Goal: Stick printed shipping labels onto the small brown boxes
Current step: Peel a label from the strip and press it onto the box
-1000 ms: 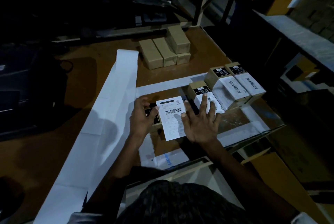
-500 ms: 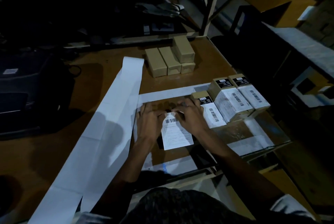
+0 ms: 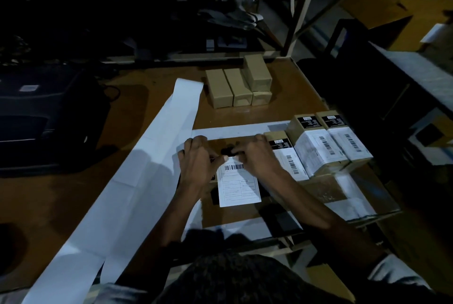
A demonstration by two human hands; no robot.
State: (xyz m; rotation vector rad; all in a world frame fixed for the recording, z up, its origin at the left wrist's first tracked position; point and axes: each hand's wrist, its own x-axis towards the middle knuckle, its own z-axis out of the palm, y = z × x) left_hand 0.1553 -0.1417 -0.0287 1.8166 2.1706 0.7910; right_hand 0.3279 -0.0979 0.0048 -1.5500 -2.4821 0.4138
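Both hands press on the top edge of a label (image 3: 239, 184) lying over a mostly hidden box: left hand (image 3: 197, 165) and right hand (image 3: 257, 156) curled, fingertips pinching that edge. Just right of the label stand three labelled boxes (image 3: 316, 149); beyond it, plain boxes (image 3: 239, 86).

Matt brown card on the plain boxes (image 3: 231, 88). White paper labels (image 3: 239, 187), smooth, black-printed, on the nearer boxes (image 3: 316, 146). Long strip (image 3: 137, 181) of white backing paper, smooth, creased across. Worktop (image 3: 73, 195) of brown board, matt, smooth. Clear glossy film (image 3: 328, 188) by the labelled boxes, wrinkled.
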